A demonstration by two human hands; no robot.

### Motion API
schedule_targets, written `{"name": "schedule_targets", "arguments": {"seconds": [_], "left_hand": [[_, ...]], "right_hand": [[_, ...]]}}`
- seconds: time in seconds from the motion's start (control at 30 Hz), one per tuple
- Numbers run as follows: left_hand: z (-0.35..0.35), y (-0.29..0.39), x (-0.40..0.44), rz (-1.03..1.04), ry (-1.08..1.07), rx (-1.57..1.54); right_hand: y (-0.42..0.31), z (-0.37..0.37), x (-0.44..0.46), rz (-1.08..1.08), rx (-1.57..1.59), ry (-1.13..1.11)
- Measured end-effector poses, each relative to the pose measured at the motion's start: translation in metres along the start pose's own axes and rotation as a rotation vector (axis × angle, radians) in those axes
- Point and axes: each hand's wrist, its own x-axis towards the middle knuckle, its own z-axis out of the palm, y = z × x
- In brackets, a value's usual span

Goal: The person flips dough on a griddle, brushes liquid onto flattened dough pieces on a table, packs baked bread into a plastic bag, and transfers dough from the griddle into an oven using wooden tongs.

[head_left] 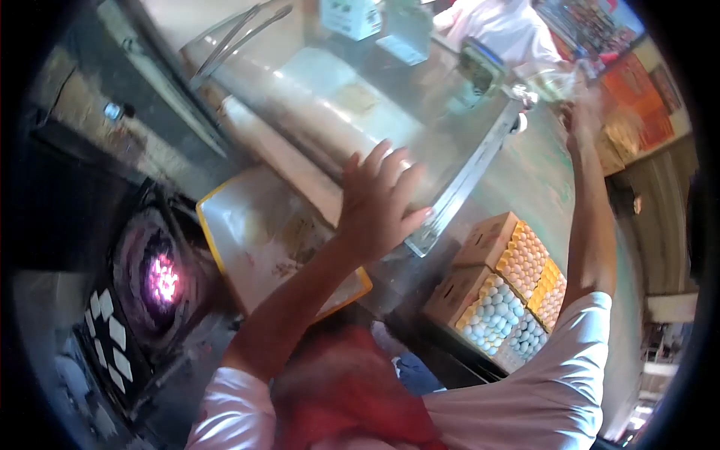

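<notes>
My left hand [381,193] is open, fingers spread, over the near edge of a clear glass display case [439,142]. The thumb lies by the metal rail [469,184] at the case's right side. My right arm stretches far forward past that rail. At its end my right hand [583,118] is blurred, its fingers curled at a clear plastic bag [551,81]; the bag's contents are too smeared to make out. Across the case stands another person in a white top [510,30], close to the bag.
Boxes of eggs [506,289] stand right of centre. At left, a stove with glowing coals [163,277] has pale flat pieces [112,334] beside it. A yellow-rimmed tray [251,240] lies below the case. Tongs [244,37] and small cartons [351,16] are on top.
</notes>
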Motion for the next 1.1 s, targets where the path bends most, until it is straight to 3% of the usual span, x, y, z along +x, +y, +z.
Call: {"name": "schedule_targets", "arguments": {"seconds": [0.13, 0.27, 0.33, 0.37, 0.4, 0.43, 0.47, 0.5, 0.53, 0.57, 0.6, 0.63, 0.67, 0.7, 0.73, 0.8, 0.83, 0.9, 0.93, 1.03, 1.1], "left_hand": [[-0.004, 0.009, -0.033, 0.079, 0.167, -0.156], [-0.020, 0.030, -0.160, 0.117, -0.037, -0.371], [-0.002, 0.002, -0.279, -0.163, -0.335, -0.620], [-0.026, -0.012, -0.315, -0.264, -0.457, -0.521], [-0.039, -0.026, -0.361, -0.490, -0.509, -0.484], [-0.055, -0.044, -0.414, -0.583, -0.478, -0.395], [-0.083, -0.054, -0.449, -0.947, -0.560, -0.435], [-0.089, -0.074, -0.525, -1.081, -0.425, -0.403], [-0.110, -0.086, -0.579, -1.196, -0.370, -0.390], [-0.134, -0.097, -0.636, -1.485, -0.352, -0.492], [-0.124, -0.136, -0.768, -1.432, -0.364, -0.426], [-0.156, -0.134, -0.793, -1.356, -0.431, -0.214], [-0.188, -0.133, -0.818, -1.285, -0.493, 0.004], [-0.186, -0.157, -0.913, -1.200, -0.653, 0.008], [-0.184, -0.179, -1.003, -1.101, -0.797, 0.005], [-0.215, -0.170, -1.045, -1.314, -0.661, -0.254], [-0.239, -0.171, -1.055, -1.514, -0.526, -0.485], [-0.259, -0.183, -1.045, -1.474, -0.581, -0.421], [-0.258, -0.187, -1.032, -1.445, -0.622, -0.357], [-0.256, -0.184, -0.988, -1.375, -0.736, -0.150], [-0.255, -0.189, -0.959, -1.313, -0.730, -0.286]], "right_hand": [[0.088, -0.036, -0.011, 0.018, -0.114, -0.081], [0.205, -0.087, -0.096, 0.098, -0.238, -0.235], [0.256, -0.095, -0.182, 0.032, -0.211, -0.183], [0.351, -0.138, -0.168, -0.054, -0.658, -0.326], [0.355, -0.137, -0.232, -0.028, -0.627, -0.313], [0.356, -0.135, -0.298, -0.001, -0.596, -0.299], [0.357, -0.133, -0.365, 0.024, -0.564, -0.285], [0.305, -0.123, -0.441, -0.051, -0.775, -0.380], [0.312, -0.134, -0.495, 0.050, -0.645, -0.509], [0.317, -0.141, -0.555, 0.245, -0.781, -0.529], [0.341, -0.157, -0.612, 0.321, -0.791, -0.555], [0.333, -0.173, -0.666, 0.392, -0.760, -0.703], [0.296, -0.178, -0.700, 0.524, -0.910, -1.128], [0.359, -0.229, -0.760, 0.429, -0.788, -1.234], [0.321, -0.237, -0.798, 0.320, -0.810, -1.359], [0.270, -0.244, -0.860, 0.873, -0.915, -1.356], [0.240, -0.245, -0.874, 0.909, -0.916, -1.356], [0.234, -0.268, -0.907, 0.880, -0.785, -1.269], [0.225, -0.267, -0.913, 0.980, -0.841, -1.118], [0.197, -0.258, -0.911, 0.835, -0.915, -0.969], [0.190, -0.246, -0.910, 0.779, -0.872, -0.896]]}}
